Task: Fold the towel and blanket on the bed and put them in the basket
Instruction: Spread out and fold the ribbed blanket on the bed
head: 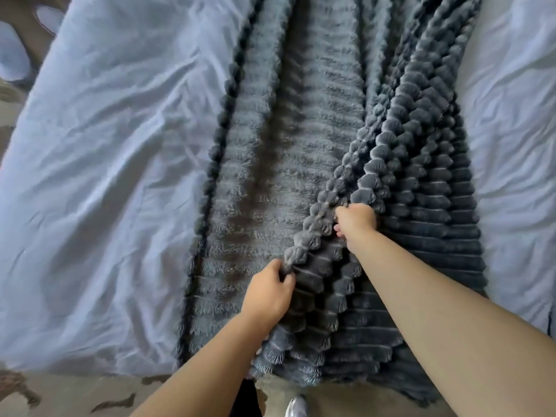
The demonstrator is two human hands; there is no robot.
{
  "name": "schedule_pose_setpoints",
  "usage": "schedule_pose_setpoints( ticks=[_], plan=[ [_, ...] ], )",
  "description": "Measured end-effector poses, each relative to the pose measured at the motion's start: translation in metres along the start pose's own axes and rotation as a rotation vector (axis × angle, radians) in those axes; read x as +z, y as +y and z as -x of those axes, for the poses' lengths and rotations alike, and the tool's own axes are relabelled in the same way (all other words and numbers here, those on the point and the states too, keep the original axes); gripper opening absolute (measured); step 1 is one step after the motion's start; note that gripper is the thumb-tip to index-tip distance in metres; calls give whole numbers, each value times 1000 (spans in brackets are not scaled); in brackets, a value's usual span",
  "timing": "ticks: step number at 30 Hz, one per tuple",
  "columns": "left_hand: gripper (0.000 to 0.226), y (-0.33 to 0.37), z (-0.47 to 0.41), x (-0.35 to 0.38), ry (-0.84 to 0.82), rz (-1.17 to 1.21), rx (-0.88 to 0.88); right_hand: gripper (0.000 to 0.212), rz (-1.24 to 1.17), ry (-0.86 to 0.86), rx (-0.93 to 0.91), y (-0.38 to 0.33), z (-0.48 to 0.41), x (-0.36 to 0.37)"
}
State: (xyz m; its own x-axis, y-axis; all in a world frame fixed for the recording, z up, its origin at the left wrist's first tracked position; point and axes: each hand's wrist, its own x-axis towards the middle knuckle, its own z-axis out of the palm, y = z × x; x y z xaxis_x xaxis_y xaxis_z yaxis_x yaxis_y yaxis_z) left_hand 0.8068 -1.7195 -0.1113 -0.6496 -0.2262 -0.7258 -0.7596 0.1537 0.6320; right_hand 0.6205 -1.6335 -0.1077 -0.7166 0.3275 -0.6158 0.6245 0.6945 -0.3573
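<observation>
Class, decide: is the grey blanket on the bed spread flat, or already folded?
Partly folded. The blanket lies lengthwise, its right side doubled over, and both hands, left and right, grip the raised ridged edge.

I am standing in a bedroom at home, leaning over the foot of a bed [90, 191] that is wearing a pale, wrinkled sheet. A plush grey ribbed blanket [301, 145] is lying along the middle of it, the soft household kind. Beige patterned flooring [75, 392] is showing below the mattress edge and again at the upper left corner, where something pale and rounded [12, 52] is sitting, too blurred for me to identify.
</observation>
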Motion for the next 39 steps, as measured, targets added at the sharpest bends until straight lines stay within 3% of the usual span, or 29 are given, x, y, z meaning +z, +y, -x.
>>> schedule_pose_setpoints(
  ticks=[1, 2, 5, 7, 9, 12, 15, 16, 18, 20, 21, 24, 27, 33, 39],
  plan=[
    [15, 0, 4, -4, 22, 29, 0, 5, -74, -33, 7, -7, 2, 2],
    [6, 2, 9, -7, 25, 44, 7, 17, -115, -91, 23, -14, 9, 4],
    [27, 5, 21, -9, 15, 67, 85, 62, 16, -176, 38, -29, 24, 16],
    [28, 5, 26, -10, 34, 97, 126, 52, 220, -104, -10, -36, 31, 22],
    [25, 2, 28, -14, 85, 135, 135, 26, 116, -57, -55, -53, 42, 29],
    [18, -3, 32, -29, 263, 295, 79, 44, -210, -36, -344, -92, 72, 50],
    [23, -11, 35, -50, 565, 440, -4, 53, -305, -229, -650, -125, 115, 83],
    [24, -17, 33, -57, 645, 440, -38, 53, -233, -330, -691, -129, 120, 95],
    [18, -33, 27, -72, 683, 355, -171, 52, 146, -564, -686, -129, 118, 112],
    [1, -55, 16, -84, 566, 185, -359, 58, 463, -745, -577, -121, 104, 114],
    [7, -63, 11, -89, 513, 99, -417, 59, 465, -776, -548, -117, 97, 110],
    [27, -58, -3, -97, 496, -50, -422, 43, 230, -626, -651, -97, 67, 72],
    [39, -24, -28, -98, 541, -70, -322, 32, 266, -453, -652, -67, 14, 7],
    [50, 43, -92, -108, 578, -112, -182, 32, 430, -47, -302, -11, -104, -118],
    [43, 92, -155, -117, 634, -240, -128, 26, 447, 150, -68, 31, -190, -166]
  ],
)
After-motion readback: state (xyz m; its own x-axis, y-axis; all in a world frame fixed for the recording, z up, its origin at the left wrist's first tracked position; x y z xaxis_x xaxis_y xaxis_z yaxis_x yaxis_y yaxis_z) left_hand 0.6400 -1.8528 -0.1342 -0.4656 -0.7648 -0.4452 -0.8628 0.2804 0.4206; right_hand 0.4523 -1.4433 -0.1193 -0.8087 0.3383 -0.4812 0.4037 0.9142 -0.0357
